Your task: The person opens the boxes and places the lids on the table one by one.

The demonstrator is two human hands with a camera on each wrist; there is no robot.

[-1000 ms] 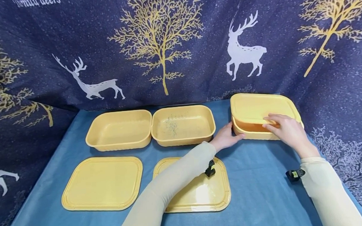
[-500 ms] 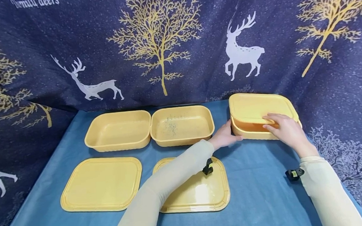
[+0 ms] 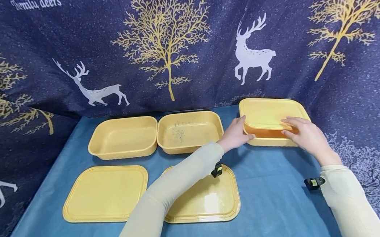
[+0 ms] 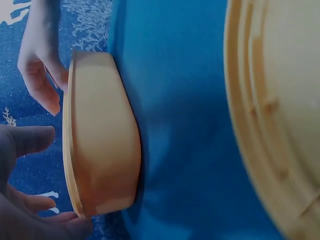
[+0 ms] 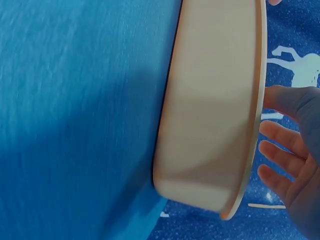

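Note:
At the back right, a yellow plastic box (image 3: 273, 141) stands under a yellow lid (image 3: 268, 111) that sits toward its rear, leaving a gap along the front. My left hand (image 3: 234, 134) is at the box's left end, fingers by the lid's corner and thumb spread toward the front rim. In the left wrist view, its fingertips are right at the rim. My right hand (image 3: 308, 136) hovers at the lid's front edge, index finger above and thumb below. The right wrist view shows its fingers (image 5: 280, 155) loosely extended, thumb at the rim.
Two more yellow boxes without lids, a left one (image 3: 125, 151) and a middle one (image 3: 191, 145), stand side by side along the back. A lid (image 3: 104, 192) lies front left; another lid (image 3: 211, 200) is partly under my left sleeve. A dark patterned cloth (image 3: 204, 77) hangs behind the table.
My left hand has moved up slightly, its fingers from the box's side toward the lid's corner. My right hand has slid a little right along the lid's front edge.

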